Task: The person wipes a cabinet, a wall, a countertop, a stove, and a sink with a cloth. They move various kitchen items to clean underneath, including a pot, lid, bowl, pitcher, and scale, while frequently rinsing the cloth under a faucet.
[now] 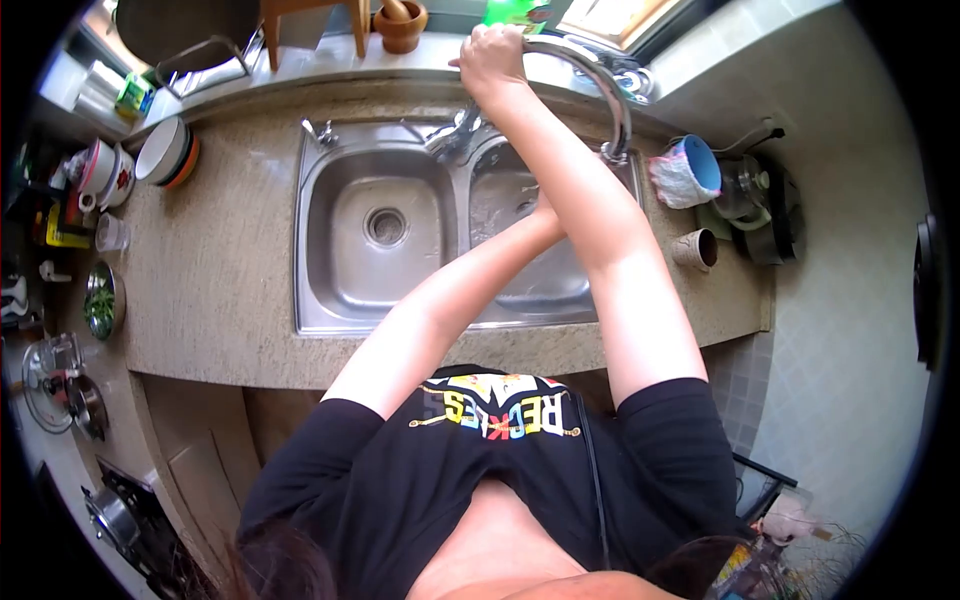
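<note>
My right hand (493, 62) is closed at the upper end of the curved metal faucet pipe (612, 95), above the back edge of the sink. What its fingers wrap round is partly hidden. My left hand (546, 208) reaches into the right basin (545, 285) and is mostly hidden behind my right forearm; its fingers do not show. Water lies in the right basin. The left basin (340, 235) has a round drain and holds no dishes. A metal fitting (455, 138) stands behind the divider.
Stacked bowls (160, 152) and a bowl of greens (102, 300) are at the left. Right of the sink are a cloth-wrapped blue container (686, 172), a brown cup (695, 250) and a dark appliance (778, 215). A wooden mortar (400, 30) stands on the back ledge.
</note>
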The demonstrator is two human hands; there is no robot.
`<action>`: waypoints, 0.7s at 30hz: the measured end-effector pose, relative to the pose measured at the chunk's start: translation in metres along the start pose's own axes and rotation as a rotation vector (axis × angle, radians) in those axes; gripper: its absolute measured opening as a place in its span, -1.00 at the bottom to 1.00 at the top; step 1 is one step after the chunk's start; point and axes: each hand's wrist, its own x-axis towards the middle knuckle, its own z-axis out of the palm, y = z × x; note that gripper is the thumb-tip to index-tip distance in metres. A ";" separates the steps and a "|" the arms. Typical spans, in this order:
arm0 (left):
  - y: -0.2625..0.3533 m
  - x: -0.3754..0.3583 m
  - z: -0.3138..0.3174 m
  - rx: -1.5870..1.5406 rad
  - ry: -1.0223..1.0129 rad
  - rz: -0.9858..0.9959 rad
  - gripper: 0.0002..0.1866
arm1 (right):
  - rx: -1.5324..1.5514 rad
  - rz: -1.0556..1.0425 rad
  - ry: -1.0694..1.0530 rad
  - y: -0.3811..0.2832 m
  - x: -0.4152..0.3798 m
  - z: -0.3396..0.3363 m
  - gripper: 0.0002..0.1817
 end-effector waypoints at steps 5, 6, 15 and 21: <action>0.054 -0.006 -0.025 0.803 -0.064 0.221 -0.45 | -0.043 -0.219 -0.074 -0.066 -0.029 0.075 -0.40; 0.052 -0.008 -0.027 0.799 -0.073 0.221 -0.44 | -0.065 -0.301 -0.100 -0.074 -0.037 0.086 -0.41; 0.032 -0.009 -0.023 0.736 0.004 0.294 -0.41 | 0.250 -0.589 0.436 -0.060 -0.073 0.139 -0.73; 0.022 -0.013 -0.020 0.616 0.076 0.380 -0.25 | 0.513 -0.307 -0.079 -0.043 -0.125 0.084 -0.76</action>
